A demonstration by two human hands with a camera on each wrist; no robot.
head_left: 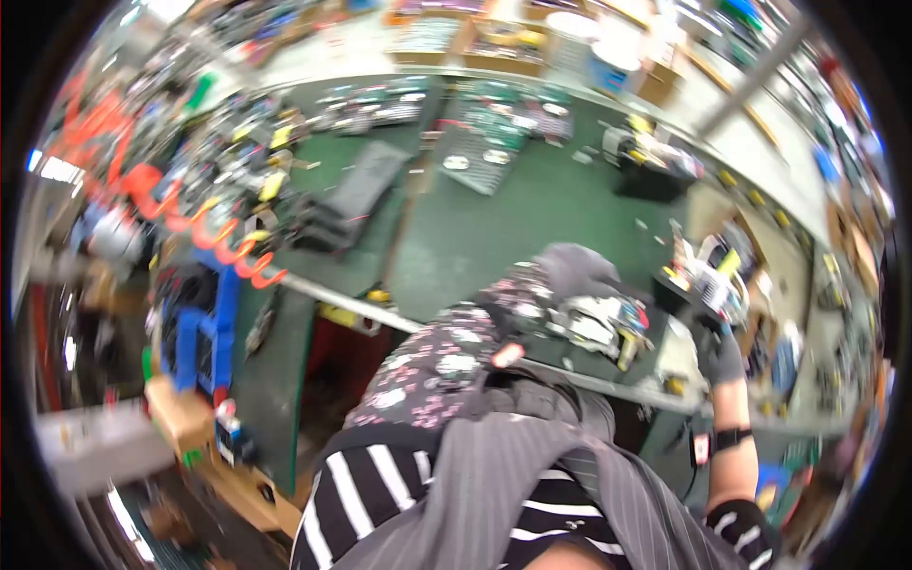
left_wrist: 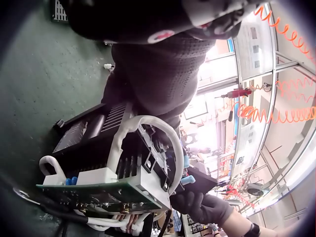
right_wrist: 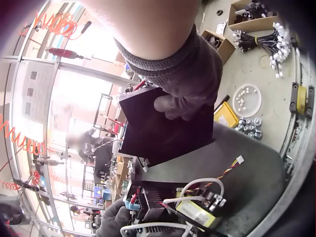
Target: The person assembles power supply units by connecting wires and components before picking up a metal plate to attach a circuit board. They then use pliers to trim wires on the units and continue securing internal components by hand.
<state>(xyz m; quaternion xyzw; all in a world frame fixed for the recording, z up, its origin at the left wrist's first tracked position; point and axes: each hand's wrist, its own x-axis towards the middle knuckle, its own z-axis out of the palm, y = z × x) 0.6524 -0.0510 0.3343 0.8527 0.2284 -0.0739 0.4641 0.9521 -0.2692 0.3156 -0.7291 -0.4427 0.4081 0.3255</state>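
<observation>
My left hand (head_left: 578, 271), in a dark grey glove, grips the side of an electronics unit (left_wrist: 123, 173) with black heat sink fins, a green circuit board (left_wrist: 98, 195) and a thick white cable. Its fingertips are mostly hidden behind the unit in the left wrist view; some gloved fingers (right_wrist: 116, 219) show beside blue connector caps in the right wrist view. On the right, my gloved right hand (right_wrist: 190, 81) holds a flat-sided black box (right_wrist: 168, 133) by its edge, thumb against the dark face. White parts (head_left: 717, 280) stick up from that box in the head view.
Another black box (head_left: 655, 176) stands at the bench's back right. Circuit boards (head_left: 484, 142) and a long dark grey part (head_left: 366, 185) lie on the green bench top (head_left: 456, 242). A red coiled hose (head_left: 204, 233) hangs at left. Beside my right hand are a round dish (right_wrist: 247, 100) and bundled wires (right_wrist: 264, 47).
</observation>
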